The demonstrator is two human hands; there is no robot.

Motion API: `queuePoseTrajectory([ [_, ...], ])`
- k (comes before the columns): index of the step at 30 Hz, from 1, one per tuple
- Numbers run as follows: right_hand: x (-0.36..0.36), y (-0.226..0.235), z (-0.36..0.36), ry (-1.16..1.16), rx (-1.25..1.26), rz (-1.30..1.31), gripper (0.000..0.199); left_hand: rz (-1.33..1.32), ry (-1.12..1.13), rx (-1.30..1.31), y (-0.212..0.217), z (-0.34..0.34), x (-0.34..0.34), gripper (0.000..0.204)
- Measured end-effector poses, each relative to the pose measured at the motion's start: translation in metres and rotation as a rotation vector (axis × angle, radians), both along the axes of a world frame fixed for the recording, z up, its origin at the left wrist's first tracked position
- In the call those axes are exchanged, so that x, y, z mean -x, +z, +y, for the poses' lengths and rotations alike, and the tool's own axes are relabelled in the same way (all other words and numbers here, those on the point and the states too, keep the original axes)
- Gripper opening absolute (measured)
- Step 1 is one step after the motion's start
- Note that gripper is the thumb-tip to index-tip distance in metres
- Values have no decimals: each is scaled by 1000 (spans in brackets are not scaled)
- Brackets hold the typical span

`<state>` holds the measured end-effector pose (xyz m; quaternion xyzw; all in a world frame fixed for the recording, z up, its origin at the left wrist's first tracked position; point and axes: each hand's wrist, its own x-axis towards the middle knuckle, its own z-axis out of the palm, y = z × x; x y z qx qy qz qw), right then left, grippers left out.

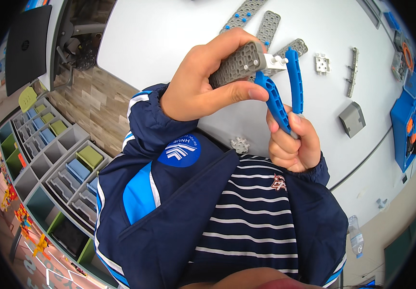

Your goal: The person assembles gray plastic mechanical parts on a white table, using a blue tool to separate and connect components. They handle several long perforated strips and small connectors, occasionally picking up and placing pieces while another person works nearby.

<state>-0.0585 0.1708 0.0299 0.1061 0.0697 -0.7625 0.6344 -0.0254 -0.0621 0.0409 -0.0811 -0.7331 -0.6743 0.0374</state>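
Observation:
My left hand [203, 79] is wrapped round a grey perforated plastic beam [239, 65], held above the white table. A white connector block [274, 62] with protruding pegs sits at the beam's right end. Lower and to the right, my right hand [294, 142] is closed on the bottom ends of two curved blue plastic pieces, one nearer [276, 103] and one farther [295, 79]. Whether they join inside my fingers is hidden. The nearer piece's upper end lies close to my left thumb and the white block; I cannot tell if it touches them.
More grey beams [268, 29] lie at the back of the white table [150, 38], some with blue pins. Small connectors [322, 63], a narrow grey strip [353, 72] and a grey block [352, 119] lie right. A blue bin [403, 127] stands far right; sorting trays [68, 139] stand left.

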Motion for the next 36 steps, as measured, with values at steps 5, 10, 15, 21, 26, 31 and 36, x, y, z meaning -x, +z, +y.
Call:
queuePoseTrajectory([
  [5,0,-4,-1,5,9,-68,33,25,-1,246,1,5,-2,40],
  [10,0,-9,-3,-56,-43,3,32,120,6,275,-4,7,7,35],
  [15,1,-11,-2,-117,-148,25,35,24,162,184,-9,8,12,35],
  [21,9,-6,5,-449,-337,244,35,-352,312,-47,-5,-2,0,35],
  [26,8,-7,-1,-611,-1030,875,39,-142,470,40,-21,-7,-2,41],
  [31,5,-15,-9,-555,-1391,1320,30,-77,659,602,-33,-38,-8,44],
  [36,3,-17,-6,-551,-1507,1539,28,-11,628,786,-40,-52,-5,47],
])
